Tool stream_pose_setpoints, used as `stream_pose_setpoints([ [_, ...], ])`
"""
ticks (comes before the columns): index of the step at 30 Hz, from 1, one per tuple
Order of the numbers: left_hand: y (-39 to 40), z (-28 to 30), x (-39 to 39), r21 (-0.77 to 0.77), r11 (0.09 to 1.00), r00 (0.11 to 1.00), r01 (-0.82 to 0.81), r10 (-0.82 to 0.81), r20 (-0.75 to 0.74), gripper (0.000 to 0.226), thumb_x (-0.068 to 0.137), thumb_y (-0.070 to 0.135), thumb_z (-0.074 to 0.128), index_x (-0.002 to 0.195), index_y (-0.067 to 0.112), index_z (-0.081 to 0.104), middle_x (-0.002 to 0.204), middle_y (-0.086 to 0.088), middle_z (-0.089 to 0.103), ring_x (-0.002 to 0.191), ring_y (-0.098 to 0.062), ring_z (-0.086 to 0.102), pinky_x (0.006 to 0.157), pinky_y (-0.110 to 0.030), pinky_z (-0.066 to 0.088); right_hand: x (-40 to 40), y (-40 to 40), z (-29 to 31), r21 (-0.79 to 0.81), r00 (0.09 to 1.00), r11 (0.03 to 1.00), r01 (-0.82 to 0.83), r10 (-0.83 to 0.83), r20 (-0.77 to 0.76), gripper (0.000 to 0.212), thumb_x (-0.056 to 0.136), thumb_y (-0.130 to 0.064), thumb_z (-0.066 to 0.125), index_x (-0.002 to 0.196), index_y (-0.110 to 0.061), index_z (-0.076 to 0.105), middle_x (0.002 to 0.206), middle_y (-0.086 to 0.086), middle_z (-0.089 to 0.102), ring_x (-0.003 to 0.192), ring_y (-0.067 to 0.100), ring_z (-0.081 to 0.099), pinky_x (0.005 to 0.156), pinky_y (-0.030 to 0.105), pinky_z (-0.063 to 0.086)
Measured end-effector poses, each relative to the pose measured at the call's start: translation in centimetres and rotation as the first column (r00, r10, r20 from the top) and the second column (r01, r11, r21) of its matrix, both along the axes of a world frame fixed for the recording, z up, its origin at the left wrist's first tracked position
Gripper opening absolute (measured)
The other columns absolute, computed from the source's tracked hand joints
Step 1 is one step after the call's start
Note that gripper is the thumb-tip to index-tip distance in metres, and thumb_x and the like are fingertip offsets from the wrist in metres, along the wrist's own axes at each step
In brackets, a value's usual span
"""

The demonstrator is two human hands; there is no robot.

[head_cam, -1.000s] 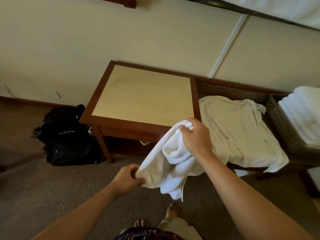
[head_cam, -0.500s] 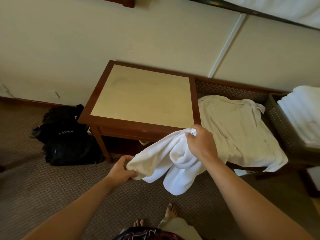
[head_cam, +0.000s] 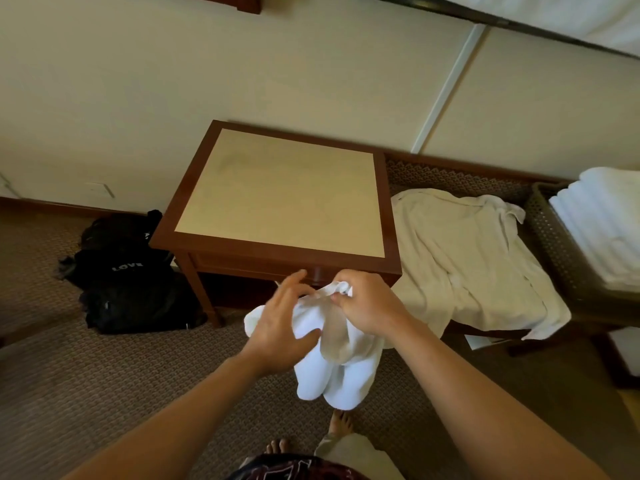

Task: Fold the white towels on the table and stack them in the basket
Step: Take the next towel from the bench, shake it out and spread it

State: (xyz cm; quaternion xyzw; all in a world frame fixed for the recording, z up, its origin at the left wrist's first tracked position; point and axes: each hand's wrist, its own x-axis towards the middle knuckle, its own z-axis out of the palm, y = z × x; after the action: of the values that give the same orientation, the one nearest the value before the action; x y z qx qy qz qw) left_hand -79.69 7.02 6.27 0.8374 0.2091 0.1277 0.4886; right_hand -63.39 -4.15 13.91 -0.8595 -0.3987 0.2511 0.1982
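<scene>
Towel [head_cam: 329, 358] hangs in mid-air at lower centre of the frame, just in front of the table's [head_cam: 284, 188] near edge and not resting on it. Right hand [head_cam: 367, 306] pinches a bunched corner at the top, fingers curled round it. Left hand [head_cam: 280, 327] is spread, fingers mostly straight, palm against the cloth's left side; not gripping anything as far as I can see. The rest droops in two soft lobes below the hands.

Handling, my read: light, limp terry, zero stiffness, won't hold any shape unsupported. Not slippery, not fragile. Best hold is two adjacent corners, pinched, then pull the edge taut (corners are buried in the bunch now, so find them first). Lay it flat on the table to fold.

Basket [head_cam: 554, 237] sits at right edge of the frame with folded white towels [head_cam: 602, 223] stacked in it already.
</scene>
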Motion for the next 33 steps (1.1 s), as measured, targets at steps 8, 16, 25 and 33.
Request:
stream_pose_setpoints([
  [8, 1.4, -4.0, -0.1, -0.029, 0.994, 0.986, -0.108, 0.103, -0.134, 0.024, 0.101, 0.015, 0.056, 0.087, 0.034, 0.052, 0.082, 0.010, 0.062, 0.072, -0.001, 0.057, 0.061, -0.020, 0.041, 1.6, -0.4, 4.0, 0.463, 0.994, 0.885, 0.053, -0.091, 0.060, 0.034, 0.088, -0.052, 0.071, 0.107, -0.023, 0.070, 0.078, -0.007, 0.062, 0.075, 0.009, 0.062, 0.070, 0.019, 0.049],
  [16, 3.3, -9.3, -5.5, 0.117, 0.964, 0.952, -0.237, 0.255, -0.169, 0.012, 0.100, 0.015, 0.058, 0.099, 0.027, 0.056, 0.096, 0.009, 0.058, 0.090, -0.012, 0.056, 0.073, -0.034, 0.046, 2.4, -0.1, 6.0, 0.733, 0.942, 0.639, 0.234, -0.336, -0.008, 0.039, 0.098, -0.029, 0.069, 0.069, -0.007, 0.054, 0.050, -0.002, 0.035, 0.048, 0.008, 0.032, 0.049, 0.021, 0.033],
  [25, 2.3, -10.7, -6.3, 0.139, 0.974, 0.963, -0.176, 0.200, -0.180, 0.014, 0.096, 0.008, 0.064, 0.101, 0.021, 0.063, 0.098, 0.009, 0.058, 0.090, -0.007, 0.056, 0.077, -0.027, 0.044, 1.1, 0.6, 5.4, 0.753, 0.957, 0.623, 0.211, -0.290, -0.029, 0.042, 0.098, -0.024, 0.069, 0.065, -0.005, 0.052, 0.049, -0.011, 0.034, 0.047, 0.007, 0.034, 0.050, 0.018, 0.032],
  [33, 1.1, -11.0, -5.2, 0.160, 0.978, 0.945, -0.135, 0.176, -0.276, 0.030, 0.092, 0.004, 0.057, 0.076, 0.026, 0.045, 0.085, 0.006, 0.049, 0.076, -0.008, 0.048, 0.066, -0.028, 0.035, 0.2, 1.2, 6.5, 0.765, 0.962, 0.612, 0.204, -0.269, -0.041, 0.042, 0.098, -0.024, 0.068, 0.067, -0.002, 0.052, 0.050, -0.004, 0.036, 0.047, 0.007, 0.033, 0.049, 0.020, 0.032],
])
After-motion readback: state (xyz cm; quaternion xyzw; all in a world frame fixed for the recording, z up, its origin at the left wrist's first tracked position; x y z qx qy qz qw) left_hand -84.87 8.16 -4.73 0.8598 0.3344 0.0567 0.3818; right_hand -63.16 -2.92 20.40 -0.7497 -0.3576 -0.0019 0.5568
